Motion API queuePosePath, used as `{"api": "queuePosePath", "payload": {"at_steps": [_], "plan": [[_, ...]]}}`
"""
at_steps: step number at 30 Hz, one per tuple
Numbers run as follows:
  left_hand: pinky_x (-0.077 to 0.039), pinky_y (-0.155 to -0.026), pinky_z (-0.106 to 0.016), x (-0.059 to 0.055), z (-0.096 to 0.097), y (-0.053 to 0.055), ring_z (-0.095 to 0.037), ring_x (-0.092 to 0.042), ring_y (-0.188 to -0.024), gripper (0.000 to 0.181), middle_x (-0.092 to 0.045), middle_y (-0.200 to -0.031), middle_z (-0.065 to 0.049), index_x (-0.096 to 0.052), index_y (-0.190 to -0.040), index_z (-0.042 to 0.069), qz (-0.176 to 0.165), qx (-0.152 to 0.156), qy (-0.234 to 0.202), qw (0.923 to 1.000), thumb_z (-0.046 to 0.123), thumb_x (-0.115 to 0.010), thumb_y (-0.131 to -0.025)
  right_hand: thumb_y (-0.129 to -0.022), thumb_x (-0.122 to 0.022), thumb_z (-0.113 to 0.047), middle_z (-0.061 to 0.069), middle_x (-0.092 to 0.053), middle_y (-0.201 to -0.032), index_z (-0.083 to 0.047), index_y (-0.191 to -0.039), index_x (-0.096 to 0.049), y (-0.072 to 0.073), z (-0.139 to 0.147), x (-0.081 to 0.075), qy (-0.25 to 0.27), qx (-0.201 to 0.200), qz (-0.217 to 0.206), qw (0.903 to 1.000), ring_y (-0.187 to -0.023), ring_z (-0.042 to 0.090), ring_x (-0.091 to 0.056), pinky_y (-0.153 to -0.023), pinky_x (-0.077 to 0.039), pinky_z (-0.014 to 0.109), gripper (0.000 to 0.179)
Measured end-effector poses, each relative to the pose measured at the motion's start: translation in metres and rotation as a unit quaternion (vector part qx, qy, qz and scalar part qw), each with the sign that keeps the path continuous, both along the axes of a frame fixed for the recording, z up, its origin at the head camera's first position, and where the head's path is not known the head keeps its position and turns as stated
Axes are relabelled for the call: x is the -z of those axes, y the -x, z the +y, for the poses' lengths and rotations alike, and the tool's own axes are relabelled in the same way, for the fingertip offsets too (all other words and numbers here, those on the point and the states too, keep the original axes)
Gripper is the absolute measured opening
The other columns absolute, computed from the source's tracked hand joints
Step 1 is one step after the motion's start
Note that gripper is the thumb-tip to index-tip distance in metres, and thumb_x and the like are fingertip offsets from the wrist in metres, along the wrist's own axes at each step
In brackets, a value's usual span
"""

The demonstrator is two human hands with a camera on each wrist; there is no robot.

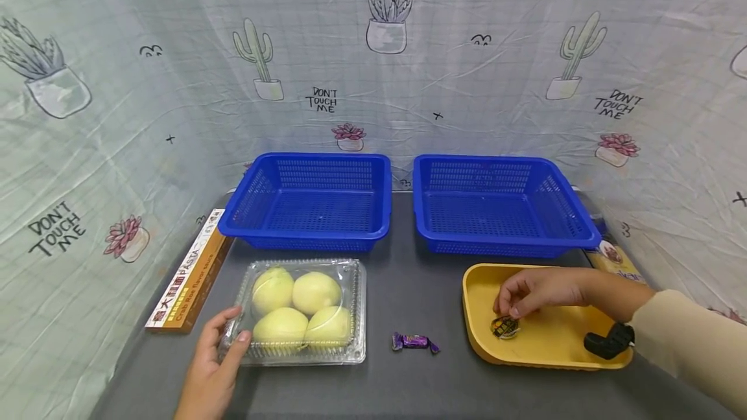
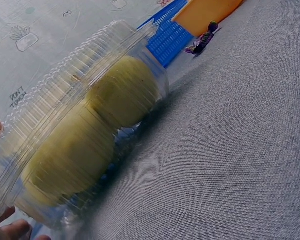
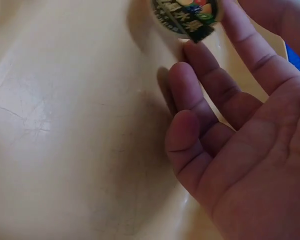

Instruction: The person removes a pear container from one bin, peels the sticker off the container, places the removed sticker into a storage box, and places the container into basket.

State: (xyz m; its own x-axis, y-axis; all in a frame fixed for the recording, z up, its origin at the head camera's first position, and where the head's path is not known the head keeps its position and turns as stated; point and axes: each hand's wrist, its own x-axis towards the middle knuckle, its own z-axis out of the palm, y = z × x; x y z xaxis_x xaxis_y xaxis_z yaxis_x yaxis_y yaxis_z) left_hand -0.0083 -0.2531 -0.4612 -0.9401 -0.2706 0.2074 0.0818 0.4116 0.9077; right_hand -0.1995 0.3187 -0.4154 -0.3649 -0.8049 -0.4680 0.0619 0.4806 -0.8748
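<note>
My left hand [image 1: 213, 361] grips the left edge of a clear plastic clamshell box [image 1: 360, 316] holding several round yellow-green fruits [image 1: 316, 292]. Its thumb lies at the near left corner; in the left wrist view, fingertips [image 2: 15, 230] show low at the box's end. Over the yellow tray [image 1: 475, 342], my right hand [image 1: 539, 293] pinches a small round jelly cup [image 1: 504, 326] between thumb and index finger. The cup's dark printed lid [image 3: 185, 17] with fruit pictures shows in the right wrist view, partly cut off by the frame.
A purple-wrapped candy [image 1: 414, 342] lies between box and tray. Two blue baskets, left [image 1: 309, 235] and right [image 1: 508, 242], stand behind. A pasta box [image 1: 187, 277] lies far left; a yellow package [image 1: 615, 258] is partly hidden at right. A black device [image 1: 609, 342] sits by the right cuff.
</note>
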Motion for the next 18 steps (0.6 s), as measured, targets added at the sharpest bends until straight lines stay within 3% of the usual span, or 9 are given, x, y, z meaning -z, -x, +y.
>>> {"api": "queuePosePath", "payload": {"at_steps": [8, 14, 18], "plan": [[-0.033, -0.099, -0.007, -0.002, -0.002, 0.0, 0.002, -0.045, -0.129, 0.044, -0.049, -0.144, 0.016, -0.046, -0.152, 0.005, -0.004, 0.011, 0.001, 0.9999, 0.009, -0.059, -0.11, -0.105, -0.065, -0.007, 0.016, -0.069, -0.112, 0.004, -0.128, -0.069, -0.002, 0.001, 0.001, -0.012, -0.016, 0.032, 0.9993, -0.088, 0.011, -0.057, -0.077, -0.048, 0.022, 0.025], [-0.033, -0.097, -0.008, -0.007, -0.009, -0.001, 0.005, -0.044, -0.127, 0.047, -0.05, -0.149, -0.003, -0.047, -0.154, 0.008, -0.018, 0.026, 0.04, 0.9987, 0.012, -0.061, -0.109, -0.105, -0.067, -0.009, 0.018, -0.064, -0.117, 0.0, -0.133, -0.069, -0.003, 0.003, -0.003, -0.024, -0.025, 0.08, 0.9962, -0.103, 0.015, -0.057, -0.085, -0.05, 0.023, 0.03], [-0.032, -0.094, -0.007, -0.01, -0.015, 0.0, 0.002, -0.039, -0.13, 0.047, -0.047, -0.153, -0.01, -0.051, -0.153, 0.01, -0.028, 0.038, 0.074, 0.9961, 0.014, -0.064, -0.108, -0.106, -0.065, -0.008, 0.023, -0.063, -0.121, 0.001, -0.136, -0.066, -0.002, 0.008, -0.008, -0.017, -0.019, 0.084, 0.9961, -0.106, 0.017, -0.058, -0.086, -0.052, 0.025, 0.031]]}}
